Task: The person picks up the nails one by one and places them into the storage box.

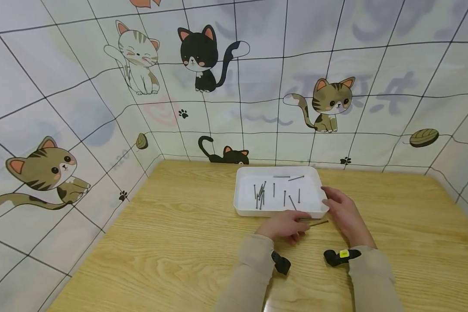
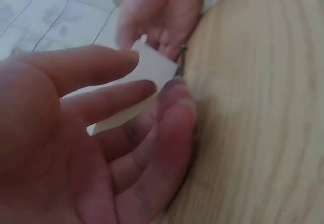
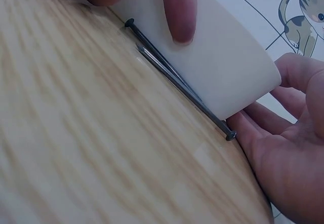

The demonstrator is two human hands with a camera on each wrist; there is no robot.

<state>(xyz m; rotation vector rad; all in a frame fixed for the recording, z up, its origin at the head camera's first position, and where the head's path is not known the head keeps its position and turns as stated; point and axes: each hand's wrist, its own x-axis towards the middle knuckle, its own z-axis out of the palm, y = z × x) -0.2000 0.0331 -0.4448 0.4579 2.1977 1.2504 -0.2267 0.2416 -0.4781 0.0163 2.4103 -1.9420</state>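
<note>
A shallow white tray (image 1: 239, 210) holds several loose nails (image 1: 274, 190) with flat heads. Two more nails lie crossed on the table along its near wall, one nail (image 3: 185, 91) with its head toward the right hand, the other (image 3: 150, 45) facing the opposite way. My left hand (image 1: 282, 226) hovers low beside them, fingers loosely bent. One fingertip (image 3: 183, 36) is at the tray's wall, and no nail shows clearly in its grasp. Around the tray's near right corner, my right hand (image 1: 347, 214) grips with thumb and fingers; its fingertips are partly hidden.
The tray stands on a wood-grain table (image 1: 171, 242), close to the back. Behind and to the sides hangs a white gridded sheet (image 1: 257, 86) printed with cartoon cats. Each sleeve end carries a small black wrist camera (image 1: 281, 263).
</note>
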